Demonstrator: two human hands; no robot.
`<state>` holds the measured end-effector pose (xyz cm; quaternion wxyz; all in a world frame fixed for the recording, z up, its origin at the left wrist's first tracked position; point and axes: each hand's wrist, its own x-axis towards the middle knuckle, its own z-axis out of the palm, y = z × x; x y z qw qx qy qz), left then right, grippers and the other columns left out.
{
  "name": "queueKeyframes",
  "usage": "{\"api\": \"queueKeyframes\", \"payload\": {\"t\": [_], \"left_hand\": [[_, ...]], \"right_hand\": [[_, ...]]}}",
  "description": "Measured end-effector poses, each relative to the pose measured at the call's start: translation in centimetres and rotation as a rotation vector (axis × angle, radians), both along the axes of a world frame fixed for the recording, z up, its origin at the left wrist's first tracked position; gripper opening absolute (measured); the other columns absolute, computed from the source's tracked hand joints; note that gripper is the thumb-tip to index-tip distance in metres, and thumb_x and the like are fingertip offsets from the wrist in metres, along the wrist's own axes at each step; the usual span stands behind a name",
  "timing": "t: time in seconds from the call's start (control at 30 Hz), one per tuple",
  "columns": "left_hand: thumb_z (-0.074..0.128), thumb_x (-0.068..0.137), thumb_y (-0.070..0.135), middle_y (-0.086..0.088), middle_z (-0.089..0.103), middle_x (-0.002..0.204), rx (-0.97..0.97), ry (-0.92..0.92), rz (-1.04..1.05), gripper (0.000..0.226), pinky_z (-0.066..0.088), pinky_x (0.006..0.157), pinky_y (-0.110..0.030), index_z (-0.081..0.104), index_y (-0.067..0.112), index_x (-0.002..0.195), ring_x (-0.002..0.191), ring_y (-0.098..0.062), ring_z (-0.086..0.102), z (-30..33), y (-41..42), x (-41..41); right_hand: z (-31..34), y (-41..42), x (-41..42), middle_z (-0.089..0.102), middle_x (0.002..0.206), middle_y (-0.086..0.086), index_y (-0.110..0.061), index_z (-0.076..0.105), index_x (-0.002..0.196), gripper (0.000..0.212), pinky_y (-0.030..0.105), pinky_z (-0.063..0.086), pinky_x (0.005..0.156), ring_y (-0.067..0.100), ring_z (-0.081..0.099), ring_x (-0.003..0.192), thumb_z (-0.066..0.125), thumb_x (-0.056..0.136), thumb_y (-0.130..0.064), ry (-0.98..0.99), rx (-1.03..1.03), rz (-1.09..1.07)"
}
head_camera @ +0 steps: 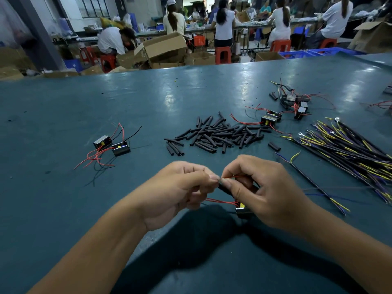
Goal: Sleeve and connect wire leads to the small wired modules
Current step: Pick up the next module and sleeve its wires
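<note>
1. Both of my hands grip with fingers curled, meeting fingertip to fingertip low over the table point(63, 115).
2. My left hand point(180, 192) pinches a thin wire end between thumb and forefinger.
3. My right hand point(261, 187) pinches the red lead point(230, 177) where it meets that end, with a black sleeve point(224, 190) showing just under its thumb.
4. Below my right palm sits a small black module point(244, 210) with a yellow spot; more red leads run from it toward my left hand.
5. Beyond my hands, mid-table, lies a loose pile of black sleeves point(218, 134).
6. To the left of the pile, well apart from it, two modules point(111, 145) lie side by side with red and black leads trailing.
7. To the right of the pile, more modules point(271, 118) sit in small clusters with red leads.
8. At the far right lies a bundle of yellow, purple and black wires point(347, 149), some ending in ring terminals.
9. Past the table edge, people sit on red stools point(222, 55) among cardboard boxes point(165, 47).
</note>
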<state>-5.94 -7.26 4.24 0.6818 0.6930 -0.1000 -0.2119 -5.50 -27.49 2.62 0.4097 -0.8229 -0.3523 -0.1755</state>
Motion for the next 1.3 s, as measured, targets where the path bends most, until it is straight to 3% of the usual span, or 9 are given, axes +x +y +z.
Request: {"api": "queueKeyframes", "payload": {"t": [0.07,0.27,0.47,0.63,0.73,0.83,1.0,1.1,1.3], "left_hand": [[0.065,0.083,0.023,0.002,0.047,0.059,0.014,-0.017,0.028,0.012,0.028,0.052,-0.022,0.063,0.015,0.075,0.054,-0.012,0.034,-0.2,0.0,0.0],[0.071,0.091,0.027,0.013,0.06,0.088,0.52,-1.084,0.108,0.007,0.041,0.065,-0.018,0.069,0.021,0.095,0.071,-0.012,0.056,-0.2,0.6,0.2],[0.064,0.098,0.018,-0.001,0.065,0.088,0.679,-1.394,0.169,0.015,0.049,0.065,-0.036,0.073,0.007,0.092,0.077,-0.019,0.058,-0.2,0.4,0.1],[0.072,0.091,0.019,0.014,0.062,0.071,0.316,-0.802,0.186,0.01,0.038,0.064,-0.011,0.072,0.015,0.082,0.065,0.0,0.053,-0.3,-0.2,-0.4],[0.074,0.084,0.025,0.005,0.059,0.065,0.001,-0.225,0.112,0.011,0.037,0.057,-0.017,0.073,0.017,0.076,0.059,-0.006,0.049,-0.7,-0.3,-0.2],[0.073,0.089,0.029,0.002,0.062,0.074,-0.008,-0.093,-0.045,0.013,0.037,0.057,-0.02,0.073,0.018,0.081,0.063,-0.009,0.051,-0.4,1.1,1.8],[0.06,0.1,0.013,0.001,0.068,0.093,0.992,-0.785,0.232,0.012,0.047,0.076,-0.029,0.073,0.014,0.1,0.088,-0.018,0.063,0.2,5.1,11.0],[0.048,0.106,0.017,-0.005,0.064,0.115,1.475,-0.847,0.135,0.023,0.05,0.087,-0.042,0.069,0.013,0.114,0.11,-0.029,0.057,-0.8,6.0,15.2],[0.047,0.107,0.026,-0.003,0.071,0.1,1.786,-1.047,-0.059,0.022,0.037,0.079,-0.032,0.068,0.018,0.103,0.101,-0.027,0.062,-0.9,5.9,16.9]], "right_hand": [[-0.2,0.1,0.0,0.043,0.062,-0.012,-0.019,0.065,0.084,0.006,0.021,0.036,0.054,0.009,0.042,0.056,0.066,0.09,-0.021,0.036,0.017,-0.001],[-0.2,-0.4,0.3,0.035,0.056,-0.008,-0.021,0.063,0.084,0.009,0.021,0.034,0.05,0.008,0.034,0.052,0.063,0.09,-0.028,0.346,0.213,0.064],[-0.2,-0.2,0.2,0.035,0.059,-0.005,-0.021,0.063,0.084,0.009,0.028,0.033,0.053,0.013,0.033,0.055,0.063,0.089,-0.028,0.401,0.238,0.106],[-0.1,-0.1,-0.1,0.037,0.057,-0.001,-0.02,0.063,0.084,0.009,0.032,0.034,0.05,0.019,0.034,0.053,0.063,0.09,-0.027,0.329,0.224,0.073],[0.1,-0.1,-0.2,0.037,0.057,0.004,-0.02,0.063,0.083,0.01,0.034,0.036,0.051,0.022,0.036,0.053,0.064,0.09,-0.027,0.255,0.177,0.037],[0.0,-0.1,-0.1,0.037,0.056,-0.005,-0.022,0.063,0.082,0.01,0.027,0.034,0.051,0.011,0.034,0.052,0.063,0.089,-0.03,0.31,0.203,0.031],[-0.2,-0.1,0.2,0.037,0.056,-0.007,-0.025,0.062,0.083,0.008,0.022,0.034,0.052,0.009,0.034,0.053,0.062,0.087,-0.032,0.388,0.237,0.026],[-0.2,0.0,0.2,0.037,0.055,-0.009,-0.025,0.063,0.082,0.01,0.02,0.035,0.051,0.008,0.034,0.051,0.064,0.09,-0.031,0.392,0.238,0.042],[-0.1,0.0,0.5,0.041,0.051,-0.013,-0.017,0.064,0.08,0.013,0.008,0.034,0.047,0.001,0.038,0.044,0.065,0.093,-0.014,0.418,0.302,0.043]]}}
